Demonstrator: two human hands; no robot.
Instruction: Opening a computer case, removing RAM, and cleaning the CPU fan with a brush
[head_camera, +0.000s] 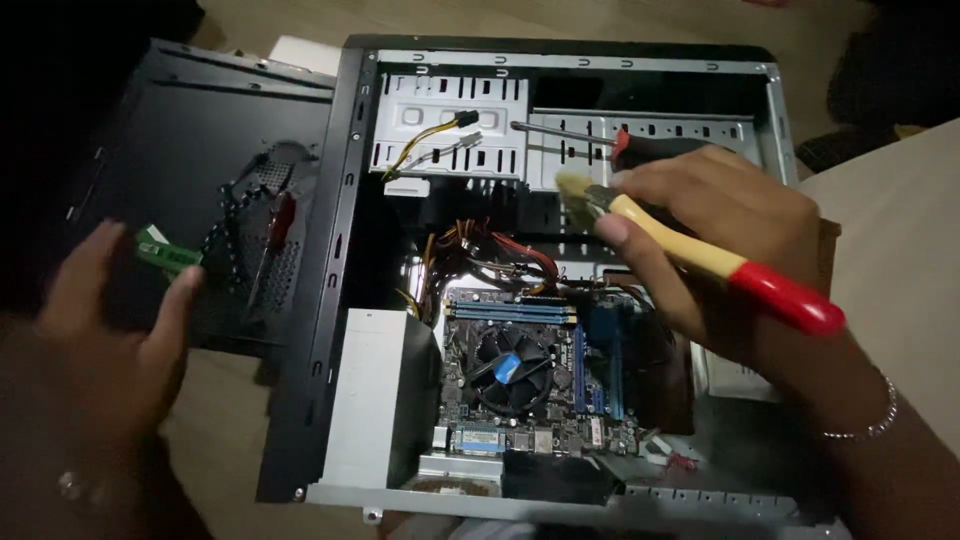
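Left hand (105, 320) pinches a small green memory stick (165, 250) between fingers and thumb, over the detached black side panel (200, 140), clear of the case edge. Right hand (720, 240) grips a paintbrush (700, 255) closed-fisted, bristles above the open computer case (770, 100), well over the motherboard (540, 370).

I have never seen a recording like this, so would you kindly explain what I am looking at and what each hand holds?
The one picture comes from a camera worn on a person's head, looking down at their own hands. Below lies an open computer case on its side, showing the motherboard with its round cooling fan. The case's black side panel lies to the left. The right hand holds a small brush with a yellow and red handle. The left hand holds a green memory stick.
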